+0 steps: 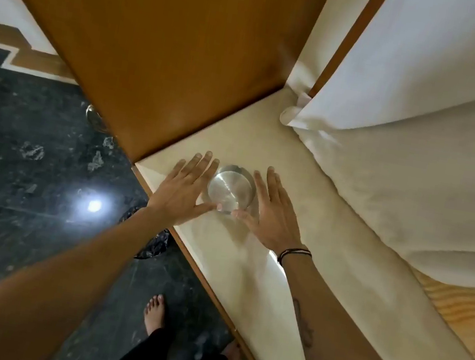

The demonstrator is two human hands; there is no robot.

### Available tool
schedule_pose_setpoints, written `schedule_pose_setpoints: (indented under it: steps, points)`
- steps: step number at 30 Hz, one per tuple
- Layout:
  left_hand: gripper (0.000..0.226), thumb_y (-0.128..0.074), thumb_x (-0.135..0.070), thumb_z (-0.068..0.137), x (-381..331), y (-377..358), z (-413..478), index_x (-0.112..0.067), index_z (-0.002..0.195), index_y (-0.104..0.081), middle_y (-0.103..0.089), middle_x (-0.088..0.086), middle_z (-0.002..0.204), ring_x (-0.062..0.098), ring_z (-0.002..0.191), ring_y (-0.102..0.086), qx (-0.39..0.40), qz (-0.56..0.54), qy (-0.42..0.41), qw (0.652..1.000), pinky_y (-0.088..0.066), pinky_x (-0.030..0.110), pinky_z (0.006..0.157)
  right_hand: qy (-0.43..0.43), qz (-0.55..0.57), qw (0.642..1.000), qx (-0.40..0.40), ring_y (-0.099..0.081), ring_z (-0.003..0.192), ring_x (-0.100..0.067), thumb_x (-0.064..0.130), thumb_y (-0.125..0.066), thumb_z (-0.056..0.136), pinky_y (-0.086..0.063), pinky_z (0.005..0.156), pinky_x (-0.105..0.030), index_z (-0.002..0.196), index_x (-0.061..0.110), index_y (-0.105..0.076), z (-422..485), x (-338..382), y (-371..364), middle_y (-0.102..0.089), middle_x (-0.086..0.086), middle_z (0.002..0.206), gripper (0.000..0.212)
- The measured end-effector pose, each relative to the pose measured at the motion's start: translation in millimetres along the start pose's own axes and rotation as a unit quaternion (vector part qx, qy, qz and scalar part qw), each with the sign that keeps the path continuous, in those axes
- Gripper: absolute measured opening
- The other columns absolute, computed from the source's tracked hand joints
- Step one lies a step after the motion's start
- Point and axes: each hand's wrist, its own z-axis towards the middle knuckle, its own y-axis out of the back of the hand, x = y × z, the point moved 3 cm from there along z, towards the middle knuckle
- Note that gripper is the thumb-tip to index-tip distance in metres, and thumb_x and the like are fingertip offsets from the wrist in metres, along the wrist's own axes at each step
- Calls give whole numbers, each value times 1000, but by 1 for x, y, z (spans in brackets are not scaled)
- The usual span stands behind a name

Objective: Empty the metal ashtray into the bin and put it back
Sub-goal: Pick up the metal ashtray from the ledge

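Observation:
A round shiny metal ashtray (pixel 230 189) stands upright on the cream tabletop (pixel 234 272), near its far left corner. Its inside looks bare and reflective. My left hand (pixel 183 190) lies flat on the table just left of the ashtray, fingers straight and spread. My right hand (pixel 271 213) lies the same way on its right side. Both thumbs reach inward and touch the near rim; the fingers do not wrap it. A dark bin with a black liner (pixel 154 247) shows partly on the floor below the table edge, behind my left forearm.
A brown wooden panel (pixel 158 42) rises behind the table. White bedding (pixel 402 174) hangs close on the right. The floor (pixel 17 145) is dark polished marble with a lamp's reflection. My bare foot (pixel 154 313) stands beside the table's front edge.

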Motion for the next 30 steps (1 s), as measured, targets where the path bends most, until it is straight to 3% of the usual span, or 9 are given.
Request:
schedule_pose_setpoints:
  steps: [2, 6, 12, 16, 18, 20, 22, 25, 30]
  points:
    - [122, -6, -95, 86, 5, -9, 6, -12, 175, -2, -1, 10, 186, 29, 172, -4, 26, -17, -8, 1000, -16, 53, 140, 5, 12, 1000, 28, -9, 172, -37, 73, -65, 96, -21, 137, -49, 176, 18, -8, 6, -4, -8, -2, -19, 185, 113]
    - [116, -58, -73, 92, 11, -27, 14, -9, 174, -7, -11, 10, 185, 30, 171, -11, 17, -51, -28, 998, -26, 52, 138, -12, 38, 997, 61, -13, 172, -32, 60, -75, 95, -31, 136, -50, 176, 17, -10, 14, -6, -20, -10, -13, 185, 112]
    - [112, -87, -34, 89, 5, -29, 16, -18, 175, -17, -28, 3, 182, 23, 167, -28, 15, -238, 36, 970, -36, 40, 131, -50, 150, 985, 64, -32, 166, -25, 37, -84, 93, -47, 123, -47, 176, 27, -12, 16, -2, -25, -21, 2, 184, 110]
    - [110, -95, -13, 80, 3, -21, 14, -18, 170, -32, -43, -4, 174, 17, 159, -42, 31, -375, 64, 924, -32, 25, 125, -96, 285, 953, 24, -52, 148, -20, 19, -95, 83, -47, 122, -34, 168, 25, -36, 8, 6, -22, -52, 9, 163, 104]
    - [105, -96, -6, 76, 5, -18, 12, -21, 166, -44, -57, -35, 154, -4, 144, -54, 34, -428, 53, 902, -38, 19, 122, -115, 338, 934, 6, -60, 134, -16, 17, -98, 78, -53, 114, -31, 161, 23, -49, 0, 8, -19, -61, 21, 139, 97]
    - [98, -96, -2, 75, 5, -11, 6, -24, 160, -52, -61, -58, 126, -27, 125, -57, 40, -454, 42, 889, -43, 5, 112, -125, 370, 920, -9, -66, 130, -16, 17, -98, 74, -58, 115, -38, 155, 24, -56, -11, 13, -11, -67, 17, 134, 91]
    - [90, -94, 3, 77, 2, -1, 2, -29, 152, -57, -69, -53, 118, -28, 119, -61, 38, -486, 42, 872, -46, 0, 106, -130, 399, 907, -30, -70, 130, -17, 18, -98, 71, -58, 116, -44, 148, 24, -64, -18, 17, -4, -74, 6, 135, 85]
    - [81, -90, 11, 78, -2, 23, -10, -15, 150, -63, -76, -28, 124, -13, 122, -69, 21, -535, 43, 844, -55, 8, 105, -133, 433, 890, -59, -73, 127, -17, 11, -99, 73, -57, 117, -46, 143, 20, -69, -33, 31, 11, -79, 1, 132, 76]
    - [70, -88, 12, 79, 3, 43, -39, -38, 125, -69, -83, -35, 106, -10, 112, -76, 16, -585, 94, 806, -58, 10, 103, -119, 466, 874, -73, -71, 133, -23, 7, -98, 76, -55, 119, -52, 144, 15, -68, -43, 56, 20, -77, -7, 137, 75]
